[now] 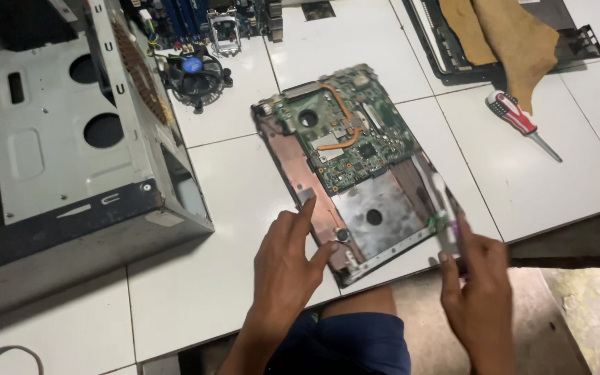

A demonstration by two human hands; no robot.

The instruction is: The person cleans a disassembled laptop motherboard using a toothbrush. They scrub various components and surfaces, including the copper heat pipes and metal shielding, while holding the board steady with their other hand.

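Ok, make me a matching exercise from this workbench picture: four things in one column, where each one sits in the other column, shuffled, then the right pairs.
Things:
1. opened laptop base
2. screwdriver
3. cooling fan
4. desktop case

Places:
A. far left of the white table
B. right of the laptop base, red handle
C. between the left hand and the right hand
D. behind the laptop base, by the case's top corner

Pairs: 1-C, 2-B, 3-D, 4-A
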